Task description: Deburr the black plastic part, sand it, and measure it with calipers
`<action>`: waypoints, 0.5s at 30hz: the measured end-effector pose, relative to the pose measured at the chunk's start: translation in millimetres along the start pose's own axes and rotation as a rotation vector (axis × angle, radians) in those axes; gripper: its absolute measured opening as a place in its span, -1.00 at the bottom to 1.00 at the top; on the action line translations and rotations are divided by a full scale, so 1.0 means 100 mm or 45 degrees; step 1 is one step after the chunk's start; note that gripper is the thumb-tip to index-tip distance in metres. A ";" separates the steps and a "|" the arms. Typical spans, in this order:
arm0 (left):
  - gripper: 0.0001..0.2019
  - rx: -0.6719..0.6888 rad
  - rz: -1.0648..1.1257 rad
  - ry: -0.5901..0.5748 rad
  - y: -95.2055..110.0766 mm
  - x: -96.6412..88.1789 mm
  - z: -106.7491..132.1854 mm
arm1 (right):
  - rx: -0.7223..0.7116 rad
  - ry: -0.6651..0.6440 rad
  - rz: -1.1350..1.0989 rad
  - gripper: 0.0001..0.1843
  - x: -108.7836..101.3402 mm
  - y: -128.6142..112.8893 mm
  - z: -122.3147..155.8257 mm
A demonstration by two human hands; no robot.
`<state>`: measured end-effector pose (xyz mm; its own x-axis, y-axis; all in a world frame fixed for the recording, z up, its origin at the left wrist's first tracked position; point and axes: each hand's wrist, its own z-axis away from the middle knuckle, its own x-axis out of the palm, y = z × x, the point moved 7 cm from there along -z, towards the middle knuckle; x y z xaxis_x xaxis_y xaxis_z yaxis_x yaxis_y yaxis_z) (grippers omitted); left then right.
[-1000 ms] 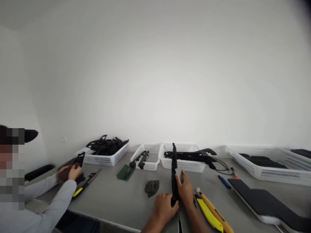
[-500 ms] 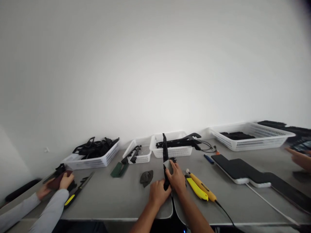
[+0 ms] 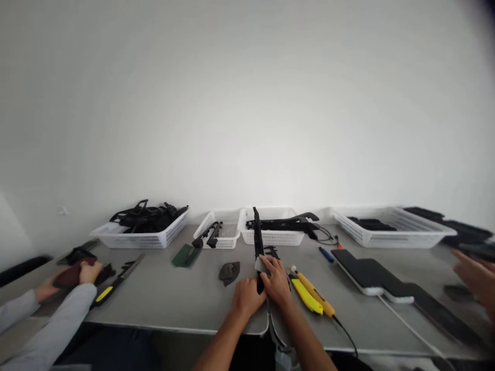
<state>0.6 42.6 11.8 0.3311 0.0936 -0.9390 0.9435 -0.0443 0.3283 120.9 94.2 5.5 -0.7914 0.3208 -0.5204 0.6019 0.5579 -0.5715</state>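
In the middle of the head view, a long narrow black plastic part [image 3: 257,232] stands roughly upright near the front edge of the table. My left hand [image 3: 247,298] is closed around its lower end. A small grey piece that looks like sandpaper [image 3: 261,264] is pressed to the part by my right hand [image 3: 276,281], whose fingers wrap over it. Just right of that hand lie a yellow-handled cutter [image 3: 307,296] and an orange corded tool [image 3: 317,293]. A caliper-like black tool [image 3: 273,251] shows partly behind the hand. To the left lies a crumpled dark grey piece [image 3: 229,273].
White baskets with black parts line the wall: a left basket [image 3: 143,239], a small basket [image 3: 228,242], a middle basket [image 3: 274,238] and a right basket [image 3: 402,238]. A co-worker's hands [image 3: 89,272] hold a maroon piece at left; another person's hand [image 3: 474,275] is at right.
The camera view has shifted, so most table items appear higher and further left. My hands keep the same hold on the black part and grey piece. The hand at far right has moved inward.
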 end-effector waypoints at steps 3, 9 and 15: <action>-0.60 -0.042 0.077 -0.003 -0.02 0.02 0.01 | -0.040 0.019 0.027 -0.35 0.00 0.01 0.02; -0.58 -0.111 0.061 -0.116 -0.16 0.23 -0.02 | 0.073 0.116 -0.103 -0.44 0.06 0.24 0.06; -0.54 -0.197 -0.021 -0.353 -0.34 0.47 -0.14 | 0.007 -0.065 -0.224 -0.35 0.27 0.32 0.25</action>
<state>-16.0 62.1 -42.6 0.3199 -0.1823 -0.9297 0.9464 0.1085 0.3044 121.1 101.6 -42.1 -0.8783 0.1791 -0.4432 0.4550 0.5976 -0.6602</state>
